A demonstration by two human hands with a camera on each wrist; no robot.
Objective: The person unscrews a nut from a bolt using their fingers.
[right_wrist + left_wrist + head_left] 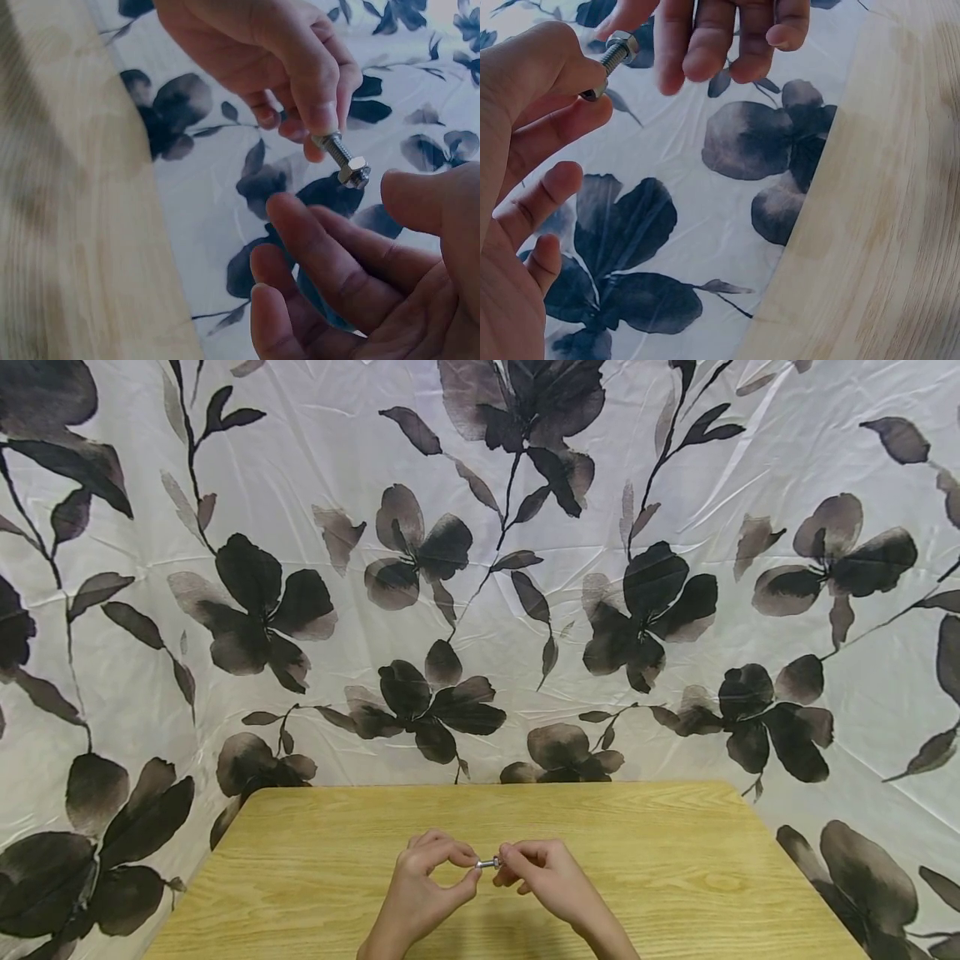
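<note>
Two bare hands meet above the wood-grained worktop (300, 860), a small metal bolt (339, 152) held up between them, with a hex nut (351, 172) sitting on its thread close to the free end. From where I stand, the left hand (423, 885) has the bolt pinched at its head between thumb and forefinger, the other fingers loosely bent. The right hand (555, 877) has hold of nothing that I can make out: its thumb and forefinger stand parted around the nut, near it, a gap showing from the right wrist's side.

I'd expect the bolt to feel light, rigid and hard to harm, though smooth metal this small could easily slip or roll out of the fingertips. The head looks the sensible place to steady it; the nut would be best taken across its flats, leaving the bare thread alone.
</note>
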